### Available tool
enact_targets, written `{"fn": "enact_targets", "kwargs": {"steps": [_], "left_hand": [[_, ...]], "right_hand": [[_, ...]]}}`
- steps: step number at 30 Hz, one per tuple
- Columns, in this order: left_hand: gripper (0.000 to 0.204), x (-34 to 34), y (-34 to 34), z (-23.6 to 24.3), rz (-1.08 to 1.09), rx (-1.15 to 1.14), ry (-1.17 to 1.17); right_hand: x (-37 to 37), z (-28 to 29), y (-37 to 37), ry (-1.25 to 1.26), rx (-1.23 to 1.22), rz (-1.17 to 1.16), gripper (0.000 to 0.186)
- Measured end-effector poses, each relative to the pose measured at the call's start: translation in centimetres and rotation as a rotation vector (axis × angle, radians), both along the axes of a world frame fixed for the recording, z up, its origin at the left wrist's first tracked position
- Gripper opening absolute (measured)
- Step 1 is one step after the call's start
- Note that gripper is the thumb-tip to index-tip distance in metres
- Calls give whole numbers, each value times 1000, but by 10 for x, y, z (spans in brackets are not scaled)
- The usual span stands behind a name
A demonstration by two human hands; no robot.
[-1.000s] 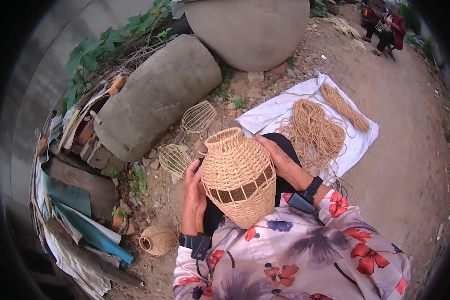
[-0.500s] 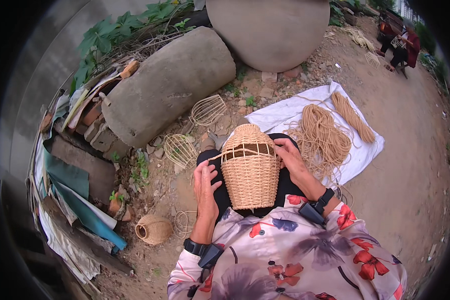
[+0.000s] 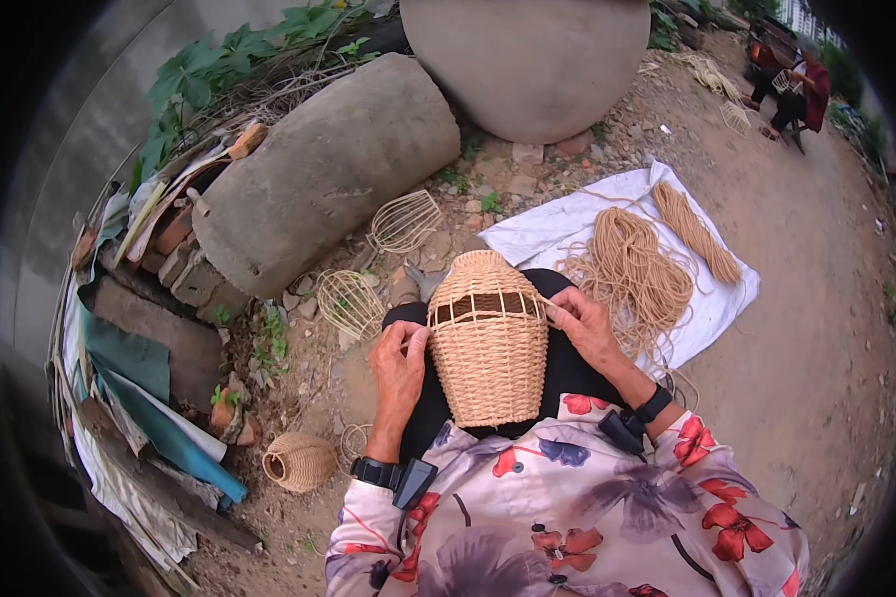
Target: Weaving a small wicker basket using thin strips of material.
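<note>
A pale woven basket (image 3: 490,368) rests in my lap, its body tightly woven and its narrower neck toward the far side. Between the two woven parts is a gap with bare upright ribs and a dark inside. My left hand (image 3: 400,373) is closed, its thumb and fingertips at the basket's left edge beside the gap. On the opposite edge my right hand (image 3: 585,326) pinches at the gap's level, where a short piece of cord shows by the fingertips. Whether a cord lies in the left fingers is hidden.
A white sheet (image 3: 727,308) carries a loose cord heap (image 3: 639,274) and a cord bundle (image 3: 695,234). Two open rib frames (image 3: 405,221) (image 3: 350,303) and a small woven basket (image 3: 300,462) lie on the ground. A concrete cylinder (image 3: 329,169) is ahead; a seated person (image 3: 804,90) is far right.
My left hand has moved up and in to the basket's left edge. The cord stretched across the gap toward it no longer shows there. My right hand stays at the right edge.
</note>
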State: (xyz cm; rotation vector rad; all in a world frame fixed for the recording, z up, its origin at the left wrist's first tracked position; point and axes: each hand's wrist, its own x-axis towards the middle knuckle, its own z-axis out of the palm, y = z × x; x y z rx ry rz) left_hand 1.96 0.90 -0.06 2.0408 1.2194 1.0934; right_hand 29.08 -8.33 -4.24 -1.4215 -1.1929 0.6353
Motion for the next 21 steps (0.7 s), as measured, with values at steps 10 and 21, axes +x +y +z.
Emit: {"fn": "enact_targets", "kwargs": {"steps": [10, 21], "left_hand": [[24, -12, 8, -26, -14, -228, 39], [19, -2, 1, -24, -49, -99, 68]], "right_hand": [[49, 4, 27, 455, -200, 149, 30], [18, 14, 130, 147, -144, 467, 32]]}}
